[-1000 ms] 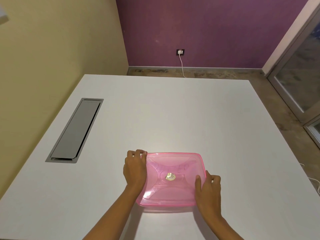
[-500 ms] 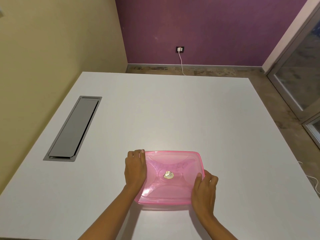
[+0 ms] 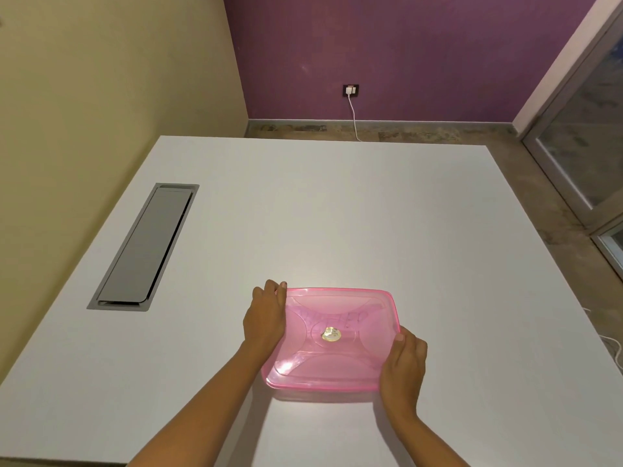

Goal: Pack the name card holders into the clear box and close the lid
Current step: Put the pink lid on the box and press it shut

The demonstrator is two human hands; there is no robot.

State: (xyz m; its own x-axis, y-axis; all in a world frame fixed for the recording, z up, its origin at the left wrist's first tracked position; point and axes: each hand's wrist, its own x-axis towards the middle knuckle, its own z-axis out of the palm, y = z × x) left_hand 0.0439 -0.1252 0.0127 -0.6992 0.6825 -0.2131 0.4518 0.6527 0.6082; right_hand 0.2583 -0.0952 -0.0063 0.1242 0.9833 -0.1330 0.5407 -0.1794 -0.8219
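Both hands grip the pink lid, its long axis left-right.

The white worktop lay bare ahead of me and to both sides, giving my hands open passage. Only the pink-lidded box stood between them, and a grey cable hatch sat flush far left.
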